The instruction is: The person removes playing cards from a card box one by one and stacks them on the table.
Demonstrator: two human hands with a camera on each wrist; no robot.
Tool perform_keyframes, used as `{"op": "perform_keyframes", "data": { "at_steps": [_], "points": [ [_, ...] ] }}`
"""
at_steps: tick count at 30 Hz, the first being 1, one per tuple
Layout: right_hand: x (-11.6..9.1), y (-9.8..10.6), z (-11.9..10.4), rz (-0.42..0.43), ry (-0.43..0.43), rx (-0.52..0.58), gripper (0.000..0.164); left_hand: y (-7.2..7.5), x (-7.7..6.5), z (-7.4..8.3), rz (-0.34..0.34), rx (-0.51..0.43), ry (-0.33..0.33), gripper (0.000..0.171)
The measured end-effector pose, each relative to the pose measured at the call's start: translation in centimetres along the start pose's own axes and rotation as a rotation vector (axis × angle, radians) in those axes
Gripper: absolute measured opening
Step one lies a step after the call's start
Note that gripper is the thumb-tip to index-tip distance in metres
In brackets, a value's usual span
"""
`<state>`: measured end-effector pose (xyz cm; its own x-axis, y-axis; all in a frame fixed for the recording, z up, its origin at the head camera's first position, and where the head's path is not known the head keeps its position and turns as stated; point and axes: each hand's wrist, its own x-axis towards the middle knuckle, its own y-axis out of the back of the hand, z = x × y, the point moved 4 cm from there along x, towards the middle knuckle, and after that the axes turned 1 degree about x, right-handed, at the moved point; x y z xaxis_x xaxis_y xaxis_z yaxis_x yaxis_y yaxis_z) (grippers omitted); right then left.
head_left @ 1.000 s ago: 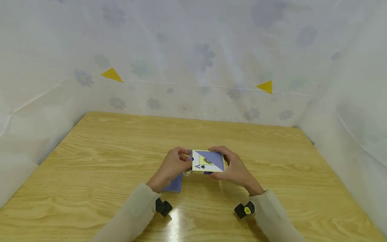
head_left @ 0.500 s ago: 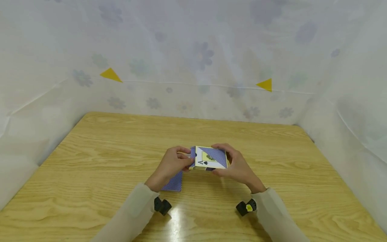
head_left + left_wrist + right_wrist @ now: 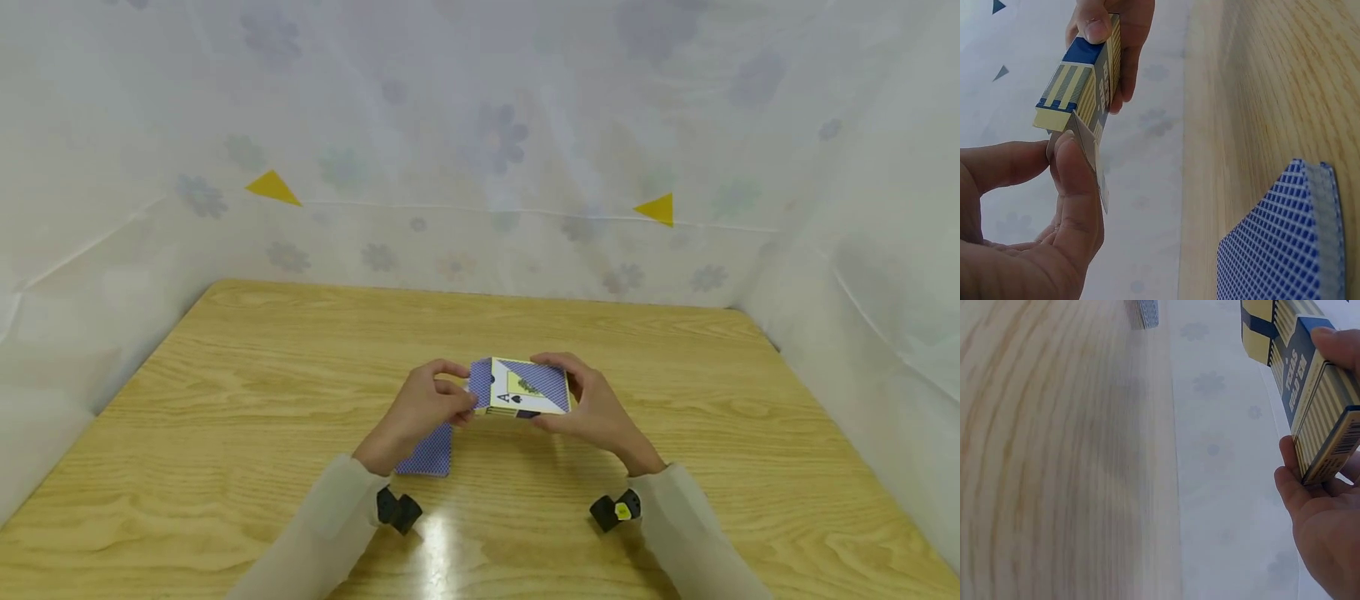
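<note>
A playing-card box (image 3: pixel 534 386) with an ace of spades on its upper face is held just above the table. My right hand (image 3: pixel 592 408) grips its right end, fingers on the far side and thumb on the near side. At the left end, the thumb and fingers of my left hand (image 3: pixel 423 408) pinch the opened end flap (image 3: pixel 1089 144). A deck of blue-backed playing cards (image 3: pixel 431 454) lies on the table, partly hidden under my left wrist in the head view. Lettering reading "Texas Hold'em" shows on the box side (image 3: pixel 1297 367) in the right wrist view.
The wooden table (image 3: pixel 712 433) stretches out around both hands. Pale flowered sheeting (image 3: pixel 465 242) hangs at the back and along both sides. Two yellow triangles are fixed to the back sheet, the left one (image 3: pixel 274 188) and the right one (image 3: pixel 657 210).
The box has shifted slightly right and away with my right hand. More of its blue-patterned lid flap shows at the left end, still pinched by my left hand. The deck has stayed put.
</note>
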<state>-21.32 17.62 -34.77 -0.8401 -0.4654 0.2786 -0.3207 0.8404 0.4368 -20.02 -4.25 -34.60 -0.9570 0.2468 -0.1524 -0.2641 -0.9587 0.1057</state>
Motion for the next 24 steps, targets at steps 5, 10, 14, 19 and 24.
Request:
{"op": "perform_keyframes", "data": {
  "at_steps": [5, 10, 14, 19, 24],
  "points": [
    [-0.06, 0.20, 0.19, -0.007, -0.004, -0.050, 0.063, 0.24, 0.16, -0.10, -0.011, -0.014, -0.010, 0.036],
    [-0.11, 0.11, 0.11, -0.025, 0.000, -0.164, 0.064, 0.17, 0.14, -0.21, -0.008, -0.017, 0.003, 0.037],
    [-0.04, 0.08, 0.18, -0.026, 0.000, -0.165, 0.065, 0.06, -0.01, -0.18, -0.005, -0.011, 0.016, 0.037],
    [0.00, 0.19, 0.40, -0.012, -0.016, -0.071, 0.064, -0.18, -0.05, -0.11, -0.006, -0.006, 0.019, 0.037],
    [-0.01, 0.14, 0.52, -0.015, -0.018, -0.005, 0.066, -0.28, 0.02, -0.15, 0.011, 0.002, 0.025, 0.036]
  ]
}}
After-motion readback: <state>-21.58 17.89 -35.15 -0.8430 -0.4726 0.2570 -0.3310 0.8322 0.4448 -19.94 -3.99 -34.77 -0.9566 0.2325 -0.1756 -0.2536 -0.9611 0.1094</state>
